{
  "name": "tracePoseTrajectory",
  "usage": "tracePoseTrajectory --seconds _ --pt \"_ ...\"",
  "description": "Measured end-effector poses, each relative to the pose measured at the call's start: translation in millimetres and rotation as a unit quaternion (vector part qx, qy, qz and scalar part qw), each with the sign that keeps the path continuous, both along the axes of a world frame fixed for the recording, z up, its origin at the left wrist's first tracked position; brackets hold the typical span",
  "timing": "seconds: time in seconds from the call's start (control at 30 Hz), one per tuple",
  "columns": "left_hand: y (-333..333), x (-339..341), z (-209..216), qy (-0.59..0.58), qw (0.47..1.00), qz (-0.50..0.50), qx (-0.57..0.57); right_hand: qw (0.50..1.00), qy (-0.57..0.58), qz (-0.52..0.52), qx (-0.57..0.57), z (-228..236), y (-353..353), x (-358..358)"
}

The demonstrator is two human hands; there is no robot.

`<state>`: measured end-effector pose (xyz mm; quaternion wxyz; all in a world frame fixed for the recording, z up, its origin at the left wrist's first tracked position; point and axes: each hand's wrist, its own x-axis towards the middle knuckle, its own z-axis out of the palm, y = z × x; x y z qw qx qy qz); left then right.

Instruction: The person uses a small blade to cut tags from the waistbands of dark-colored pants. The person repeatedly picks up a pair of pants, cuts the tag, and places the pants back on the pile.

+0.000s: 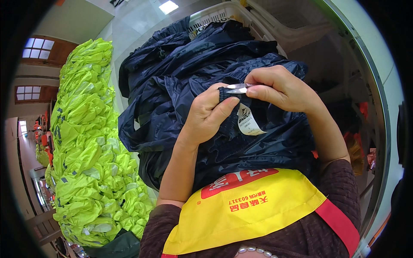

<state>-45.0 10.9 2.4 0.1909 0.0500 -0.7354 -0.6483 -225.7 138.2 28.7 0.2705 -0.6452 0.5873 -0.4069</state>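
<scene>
My left hand [205, 112] pinches the gathered edge of a navy garment [229, 124], thumb on top. From that edge hangs a white label [250, 121] with dark print. In my right hand [284, 89], gripped between thumb and fingers, is a small pair of metal thread snips [237, 89]. The blades point left and touch or nearly touch the gathered edge by my left fingertips. Whether a thread lies between the blades is too small to tell. More navy fabric [193, 60] is heaped beneath and behind both hands.
A long heap of bright yellow-green garments [86, 142] stands to the left. Behind the navy heap is a white plastic basket [211, 18]. A metal table edge [365, 56] curves along the right. My yellow apron [245, 210] covers the near side.
</scene>
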Motion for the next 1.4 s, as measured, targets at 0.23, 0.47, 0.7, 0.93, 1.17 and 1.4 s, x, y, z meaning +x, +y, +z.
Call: tracePoseTrajectory --seconds 0.23,0.47,0.7,0.93,1.17,1.4 --pt "0 1 -1 -0.009 1.0 -0.001 0.011 0.993 -0.09 -0.069 -0.038 -8 2 -4" --pt "1 0 4 -0.01 1.0 -0.001 -0.008 1.0 0.011 -0.007 0.028 8 10 -2" --pt "3 -1 4 0.003 0.999 -0.013 -0.048 0.999 0.043 0.007 0.029 11 3 3" --pt "4 -2 6 -0.012 0.998 -0.015 -0.055 0.998 0.064 -0.011 0.022 11 2 5" --pt "-1 1 1 -0.011 0.997 -0.047 -0.051 0.991 -0.073 -0.108 0.006 -2 -6 -9" --pt "-1 4 14 0.01 0.997 -0.021 -0.073 0.993 -0.065 -0.046 0.086 -14 -34 -13"
